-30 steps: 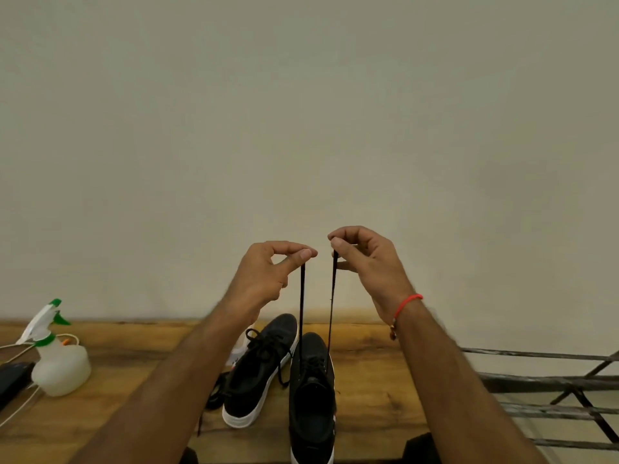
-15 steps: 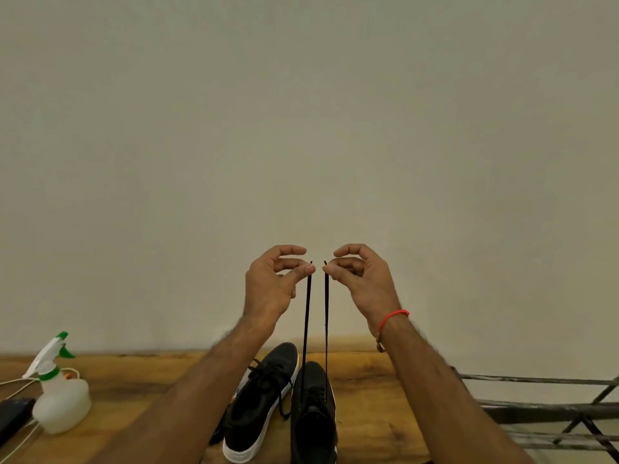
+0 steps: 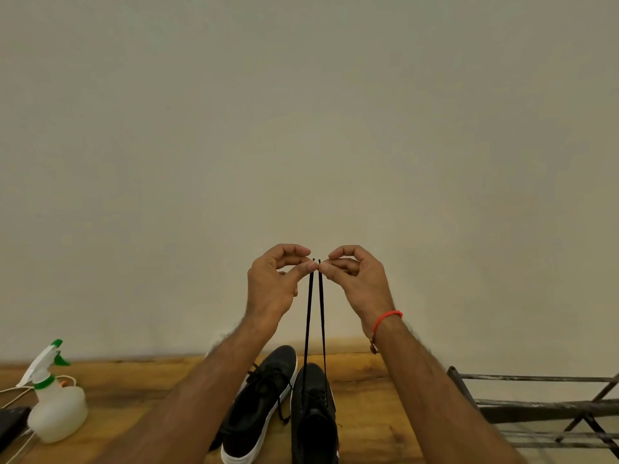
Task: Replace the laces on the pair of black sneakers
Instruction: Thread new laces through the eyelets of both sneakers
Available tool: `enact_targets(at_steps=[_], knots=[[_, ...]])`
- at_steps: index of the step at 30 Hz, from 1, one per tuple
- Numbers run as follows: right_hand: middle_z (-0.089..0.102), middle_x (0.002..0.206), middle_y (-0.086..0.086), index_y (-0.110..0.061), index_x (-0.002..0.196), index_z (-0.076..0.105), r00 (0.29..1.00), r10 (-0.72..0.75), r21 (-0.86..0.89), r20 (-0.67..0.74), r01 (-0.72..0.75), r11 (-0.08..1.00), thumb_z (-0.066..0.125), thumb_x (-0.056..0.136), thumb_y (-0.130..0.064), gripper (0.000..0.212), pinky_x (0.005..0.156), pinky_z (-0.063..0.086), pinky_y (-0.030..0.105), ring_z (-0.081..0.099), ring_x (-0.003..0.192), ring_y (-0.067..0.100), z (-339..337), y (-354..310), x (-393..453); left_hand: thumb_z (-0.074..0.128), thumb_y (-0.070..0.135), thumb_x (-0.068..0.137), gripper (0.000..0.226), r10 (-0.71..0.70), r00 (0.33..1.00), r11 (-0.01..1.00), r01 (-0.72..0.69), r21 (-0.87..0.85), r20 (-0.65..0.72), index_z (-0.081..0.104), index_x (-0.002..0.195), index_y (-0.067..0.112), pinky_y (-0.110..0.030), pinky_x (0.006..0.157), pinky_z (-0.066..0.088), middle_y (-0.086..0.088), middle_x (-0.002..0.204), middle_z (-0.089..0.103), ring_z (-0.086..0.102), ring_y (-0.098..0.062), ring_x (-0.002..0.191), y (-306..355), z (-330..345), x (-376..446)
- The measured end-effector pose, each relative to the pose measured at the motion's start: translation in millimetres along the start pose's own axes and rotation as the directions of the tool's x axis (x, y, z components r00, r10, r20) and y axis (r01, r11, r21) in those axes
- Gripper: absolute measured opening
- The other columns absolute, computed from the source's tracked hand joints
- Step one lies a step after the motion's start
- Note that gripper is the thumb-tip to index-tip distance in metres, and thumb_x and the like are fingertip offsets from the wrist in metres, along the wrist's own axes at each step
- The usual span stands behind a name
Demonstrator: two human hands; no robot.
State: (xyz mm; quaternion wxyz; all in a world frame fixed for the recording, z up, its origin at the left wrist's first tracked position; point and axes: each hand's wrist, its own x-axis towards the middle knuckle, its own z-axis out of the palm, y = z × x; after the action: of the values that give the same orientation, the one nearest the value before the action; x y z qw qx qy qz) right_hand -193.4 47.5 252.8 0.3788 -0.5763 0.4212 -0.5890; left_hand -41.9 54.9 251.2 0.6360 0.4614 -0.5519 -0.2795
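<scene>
Two black sneakers with white soles stand on the wooden table. The right sneaker [image 3: 313,416] points away from me, and the left sneaker [image 3: 259,406] lies angled beside it with its lace loosely threaded. A black lace [image 3: 308,316] runs taut up from the right sneaker in two strands. My left hand [image 3: 276,283] pinches the tip of the left strand between thumb and forefinger. My right hand [image 3: 356,279] pinches the tip of the right strand [image 3: 322,316] the same way. The two tips are held side by side, almost touching, high above the shoes.
A white spray bottle [image 3: 55,406] with a green trigger stands at the left of the wooden table [image 3: 134,390], with white cables and a dark object beside it. A metal rack [image 3: 536,406] sits to the right. A plain wall is behind.
Both hands have moved closer together, bringing the two lace tips side by side. The view has tilted up, so the shoes sit lower in the frame.
</scene>
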Motion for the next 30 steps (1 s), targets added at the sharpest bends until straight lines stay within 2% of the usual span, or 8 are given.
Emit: enact_targets(at_steps=[12,15,17,21,24,26,28,30], knots=[[0.078,0.089,-0.004,-0.019,0.102,0.067,1.000,0.018,0.002,0.020,-0.018,1.000,0.080,0.083,-0.022,0.023,0.085,0.053,0.021,0.072,0.090,0.006,-2.4,4.2,2.6,0.084,0.021,0.082,0.020,0.028,1.000,0.999,-0.028,0.035,0.000,0.074,0.099,0.024,-0.020,0.053,0.051,0.010,0.089,0.076,0.070,-0.008,0.075,-9.0,1.9,3.6],[0.077,0.092,-0.006,-0.020,0.104,0.072,0.999,0.007,-0.005,0.046,-0.006,1.000,0.080,0.084,-0.020,0.021,0.088,0.054,0.022,0.071,0.092,0.005,-4.6,10.2,2.2,0.081,0.022,0.085,0.019,0.049,0.999,0.995,-0.050,0.087,0.006,0.074,0.101,0.028,-0.018,0.051,0.048,0.014,0.088,0.074,0.064,-0.013,0.059,-17.4,-0.6,4.2],[0.077,0.094,-0.007,-0.020,0.102,0.075,0.999,0.009,-0.012,0.040,-0.008,1.000,0.078,0.085,-0.016,0.017,0.087,0.055,0.021,0.071,0.092,0.004,-8.3,18.0,1.8,0.077,0.021,0.090,0.017,0.098,0.995,0.973,-0.100,0.206,0.024,0.075,0.105,0.029,-0.019,0.049,0.047,0.015,0.088,0.072,0.058,-0.009,0.050,-27.9,-5.9,3.8],[0.075,0.090,0.002,-0.018,0.095,0.073,0.997,0.046,0.012,-0.063,-0.045,0.999,0.066,0.094,-0.008,0.013,0.092,0.058,0.038,0.071,0.091,0.017,-22.1,42.0,4.7,0.071,0.023,0.094,0.008,0.226,0.970,0.865,-0.240,0.441,0.084,0.075,0.100,0.026,-0.021,0.053,0.052,0.010,0.104,0.069,0.064,-0.006,0.060,-55.4,-24.5,0.8],[0.071,0.087,0.007,-0.020,0.100,0.062,0.985,0.042,0.098,-0.165,-0.026,0.995,0.055,0.102,-0.013,0.010,0.084,0.060,0.040,0.071,0.085,0.024,-33.5,56.2,5.7,0.071,0.035,0.094,0.009,0.333,0.938,0.650,-0.306,0.695,0.101,0.076,0.099,0.030,-0.027,0.056,0.049,0.012,0.108,0.062,0.057,-0.006,0.066,-78.1,-33.3,-6.8],[0.066,0.082,0.009,-0.017,0.103,0.062,0.985,0.032,0.082,-0.167,-0.018,0.996,0.054,0.103,-0.014,0.009,0.077,0.061,0.036,0.067,0.074,0.023,-37.6,66.6,3.3,0.067,0.039,0.097,0.011,0.281,0.953,0.600,-0.268,0.753,0.115,0.074,0.102,0.033,-0.029,0.059,0.051,0.014,0.100,0.065,0.055,-0.007,0.066,-94.1,-33.1,-18.7],[0.065,0.079,0.009,-0.014,0.103,0.067,0.994,0.049,0.003,-0.094,-0.049,0.999,0.058,0.101,-0.011,0.010,0.072,0.060,0.036,0.062,0.070,0.021,-36.8,84.4,-0.8,0.060,0.038,0.100,0.012,0.108,0.983,0.599,-0.181,0.780,0.145,0.069,0.105,0.033,-0.035,0.066,0.056,0.012,0.095,0.072,0.064,-0.013,0.074,-117.7,-30.0,-34.8],[0.070,0.080,0.007,-0.015,0.098,0.071,0.993,0.121,-0.094,0.006,-0.120,0.988,0.060,0.098,-0.008,0.013,0.072,0.058,0.034,0.062,0.070,0.017,-33.3,109.7,-8.1,0.058,0.033,0.101,0.011,-0.094,0.985,0.647,-0.052,0.761,0.147,0.066,0.106,0.028,-0.038,0.069,0.059,0.009,0.096,0.074,0.069,-0.014,0.079,-146.6,-27.7,-51.8]])
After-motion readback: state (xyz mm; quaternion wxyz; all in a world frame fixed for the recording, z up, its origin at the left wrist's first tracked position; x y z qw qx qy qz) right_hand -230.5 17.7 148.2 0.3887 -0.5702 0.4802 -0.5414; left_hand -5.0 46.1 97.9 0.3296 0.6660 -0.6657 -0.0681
